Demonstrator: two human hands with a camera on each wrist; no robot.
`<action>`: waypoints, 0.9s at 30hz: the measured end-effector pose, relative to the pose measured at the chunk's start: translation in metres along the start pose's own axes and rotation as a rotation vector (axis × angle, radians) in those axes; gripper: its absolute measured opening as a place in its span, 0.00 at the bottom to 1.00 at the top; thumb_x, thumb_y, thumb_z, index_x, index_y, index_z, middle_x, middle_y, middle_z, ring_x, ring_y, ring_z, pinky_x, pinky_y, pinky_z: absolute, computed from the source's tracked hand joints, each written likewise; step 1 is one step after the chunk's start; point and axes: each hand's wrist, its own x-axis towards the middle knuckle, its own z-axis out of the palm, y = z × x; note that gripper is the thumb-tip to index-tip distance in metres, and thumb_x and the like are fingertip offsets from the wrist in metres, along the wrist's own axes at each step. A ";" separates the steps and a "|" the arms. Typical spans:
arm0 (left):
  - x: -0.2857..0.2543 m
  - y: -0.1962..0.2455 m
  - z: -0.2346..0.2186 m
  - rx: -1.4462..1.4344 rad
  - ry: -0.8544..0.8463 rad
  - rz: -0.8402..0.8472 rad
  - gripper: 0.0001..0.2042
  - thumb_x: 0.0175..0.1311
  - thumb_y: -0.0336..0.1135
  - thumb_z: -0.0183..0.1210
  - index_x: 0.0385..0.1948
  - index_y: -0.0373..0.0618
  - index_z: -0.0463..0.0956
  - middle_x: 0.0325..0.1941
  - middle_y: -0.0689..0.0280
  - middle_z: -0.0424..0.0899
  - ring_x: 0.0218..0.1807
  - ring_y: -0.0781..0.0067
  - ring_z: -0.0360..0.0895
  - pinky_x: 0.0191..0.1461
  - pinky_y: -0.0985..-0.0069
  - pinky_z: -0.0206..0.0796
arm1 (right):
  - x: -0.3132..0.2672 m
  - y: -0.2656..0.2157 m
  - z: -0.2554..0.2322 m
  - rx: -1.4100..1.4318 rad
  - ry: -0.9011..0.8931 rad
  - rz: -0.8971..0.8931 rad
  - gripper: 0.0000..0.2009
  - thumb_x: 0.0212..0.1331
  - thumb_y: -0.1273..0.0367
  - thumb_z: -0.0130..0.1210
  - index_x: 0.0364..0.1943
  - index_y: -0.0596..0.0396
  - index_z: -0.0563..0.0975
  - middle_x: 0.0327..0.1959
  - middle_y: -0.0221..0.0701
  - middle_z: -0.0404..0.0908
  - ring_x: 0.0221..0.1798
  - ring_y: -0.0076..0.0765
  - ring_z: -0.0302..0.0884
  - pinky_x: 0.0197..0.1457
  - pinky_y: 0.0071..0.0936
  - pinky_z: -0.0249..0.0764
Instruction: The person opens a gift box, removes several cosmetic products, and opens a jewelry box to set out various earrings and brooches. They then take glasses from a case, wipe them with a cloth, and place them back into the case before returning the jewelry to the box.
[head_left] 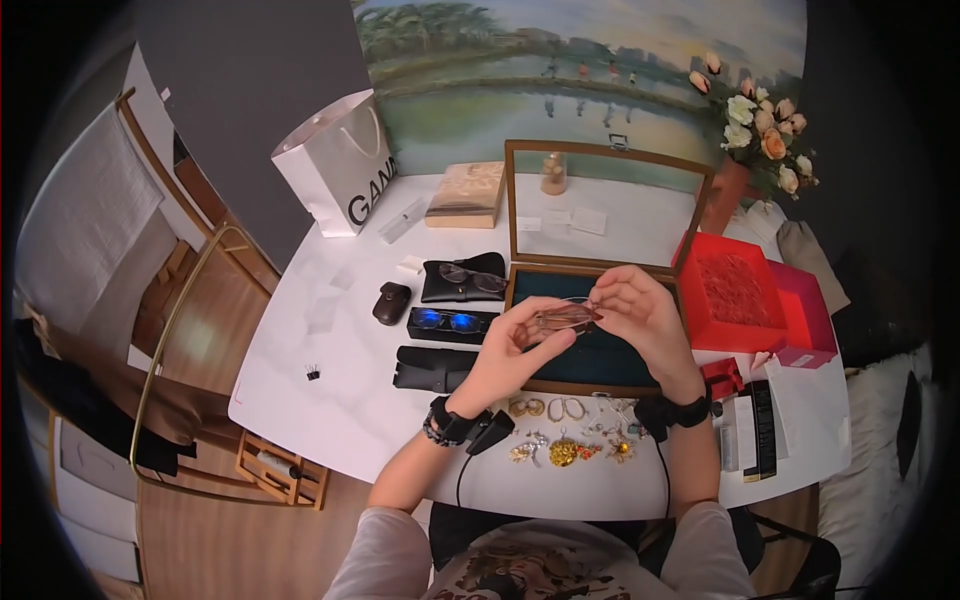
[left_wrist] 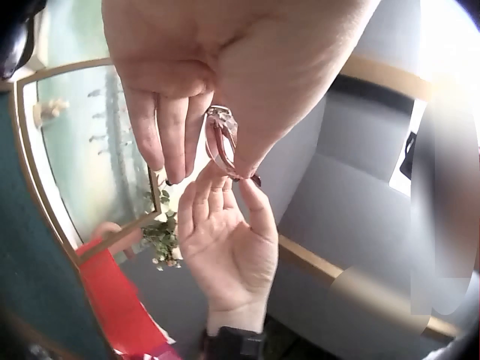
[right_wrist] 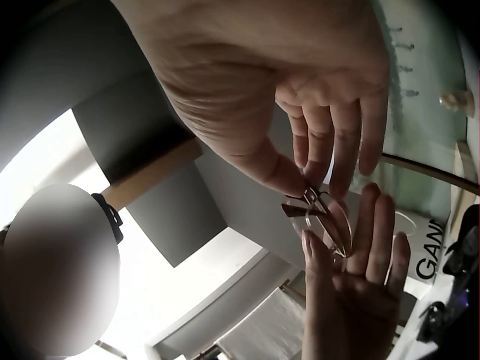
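A pair of thin-framed eyeglasses (head_left: 566,318) is held up over the open wooden display box (head_left: 590,365), with its temples folded in. My left hand (head_left: 512,348) pinches one end of the glasses between thumb and fingers. The right hand (head_left: 645,325) grips the opposite end at the hinge side, its thumb close to the frame. In the left wrist view the folded glasses (left_wrist: 222,142) appear edge-on between both hands. From the right wrist, the dark temple tips of the glasses (right_wrist: 322,217) show near the right thumb. The box's glass lid (head_left: 610,205) stands upright behind.
Left of the box lie glasses on a black pouch (head_left: 460,278), blue-lensed glasses in a case (head_left: 447,320), a black case (head_left: 432,370) and a brown pouch (head_left: 391,303). Jewellery (head_left: 568,452) lies in front. Red boxes (head_left: 735,295) stand right, a paper bag (head_left: 335,165) back left.
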 end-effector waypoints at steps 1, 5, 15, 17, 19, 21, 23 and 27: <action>-0.001 -0.002 -0.001 -0.001 -0.007 -0.004 0.13 0.73 0.25 0.63 0.56 0.35 0.77 0.54 0.62 0.87 0.58 0.78 0.82 0.64 0.79 0.75 | 0.000 -0.001 -0.002 0.017 -0.049 0.014 0.16 0.65 0.80 0.62 0.55 0.60 0.73 0.49 0.32 0.83 0.55 0.24 0.82 0.61 0.23 0.79; -0.007 -0.014 -0.013 -0.005 0.024 -0.159 0.12 0.74 0.26 0.63 0.55 0.37 0.77 0.39 0.71 0.85 0.41 0.86 0.81 0.47 0.84 0.76 | 0.000 0.001 -0.001 0.049 -0.051 0.000 0.15 0.66 0.78 0.62 0.54 0.59 0.74 0.49 0.31 0.83 0.54 0.23 0.82 0.61 0.23 0.78; -0.033 0.019 -0.027 0.037 -0.254 -0.347 0.09 0.79 0.33 0.56 0.54 0.41 0.74 0.23 0.72 0.80 0.24 0.85 0.77 0.32 0.84 0.69 | 0.001 0.017 0.022 0.096 -0.084 0.078 0.13 0.69 0.78 0.60 0.54 0.61 0.74 0.46 0.31 0.82 0.49 0.23 0.82 0.56 0.21 0.78; -0.040 0.025 -0.030 0.006 -0.248 -0.392 0.11 0.81 0.33 0.53 0.58 0.43 0.72 0.22 0.70 0.80 0.21 0.83 0.76 0.27 0.83 0.68 | 0.001 0.025 0.030 0.068 -0.159 0.114 0.15 0.70 0.77 0.60 0.58 0.62 0.73 0.47 0.32 0.83 0.49 0.23 0.83 0.55 0.21 0.79; -0.049 0.033 -0.043 0.070 -0.157 -0.359 0.11 0.82 0.34 0.52 0.58 0.44 0.71 0.22 0.70 0.80 0.20 0.83 0.76 0.26 0.84 0.67 | -0.002 0.020 0.035 -0.052 -0.107 0.058 0.17 0.70 0.78 0.60 0.60 0.62 0.72 0.48 0.33 0.84 0.50 0.24 0.83 0.55 0.22 0.79; -0.061 0.039 -0.068 0.250 0.006 -0.278 0.12 0.83 0.38 0.51 0.61 0.49 0.71 0.22 0.69 0.80 0.20 0.82 0.76 0.24 0.85 0.66 | -0.001 0.018 0.035 -0.177 -0.052 -0.001 0.19 0.70 0.78 0.59 0.63 0.61 0.71 0.49 0.34 0.85 0.50 0.25 0.84 0.56 0.22 0.79; -0.073 0.042 -0.095 0.406 0.292 -0.252 0.15 0.82 0.40 0.53 0.65 0.51 0.72 0.29 0.73 0.82 0.25 0.88 0.76 0.26 0.88 0.65 | -0.001 0.021 0.021 -0.121 -0.069 0.000 0.21 0.71 0.77 0.58 0.67 0.60 0.69 0.52 0.36 0.85 0.52 0.27 0.84 0.58 0.24 0.79; -0.098 0.032 -0.169 0.625 0.523 -0.013 0.19 0.81 0.40 0.54 0.67 0.42 0.73 0.63 0.63 0.82 0.52 0.78 0.83 0.36 0.81 0.78 | -0.002 0.009 0.013 -0.109 -0.101 0.086 0.20 0.73 0.75 0.56 0.67 0.60 0.69 0.52 0.37 0.85 0.53 0.27 0.84 0.58 0.24 0.79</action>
